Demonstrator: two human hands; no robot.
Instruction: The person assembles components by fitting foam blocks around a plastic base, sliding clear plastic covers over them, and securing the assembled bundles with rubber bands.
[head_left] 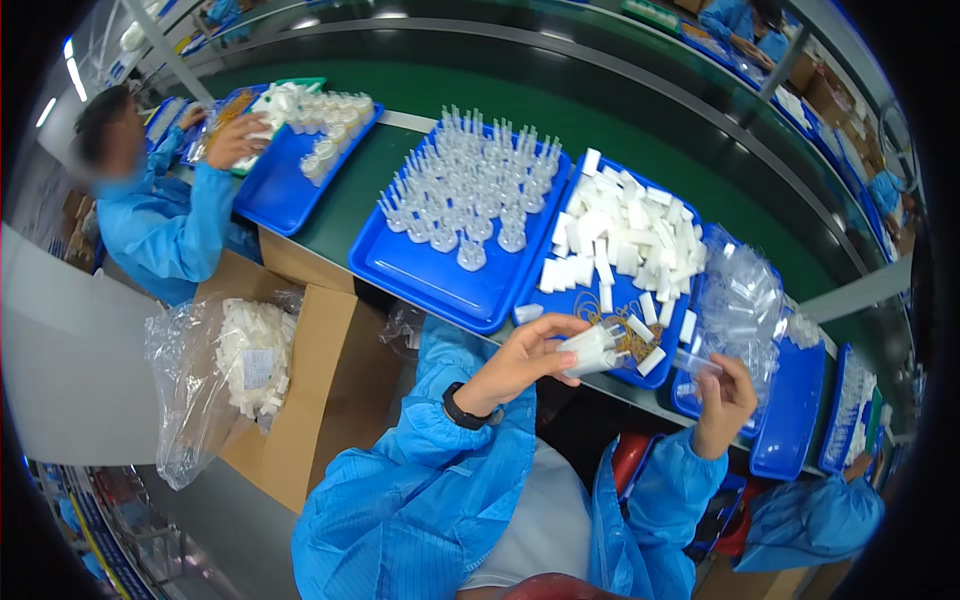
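My left hand (528,358), with a black band at the wrist, is closed around a white-and-clear plastic part (592,350). Thin clear prongs stick out of its right end. Between the fingertips of my right hand (726,402) is a clear plastic tube (697,362), apart from the part in the left. Just beyond my hands, a blue tray (540,285) bears a heap of white blocks (625,220) and a tangle of tan rubber bands (630,335). Clear plastic tubes (738,300) are piled in a tray to the right.
Left of centre, a blue tray (420,285) holds many clear pronged parts (465,190). A carton (335,350) with bagged white pieces (255,360) stands at lower left. Blue-sleeved co-workers sit at left (165,220) and right (815,520). A green conveyor belt (620,115) runs behind.
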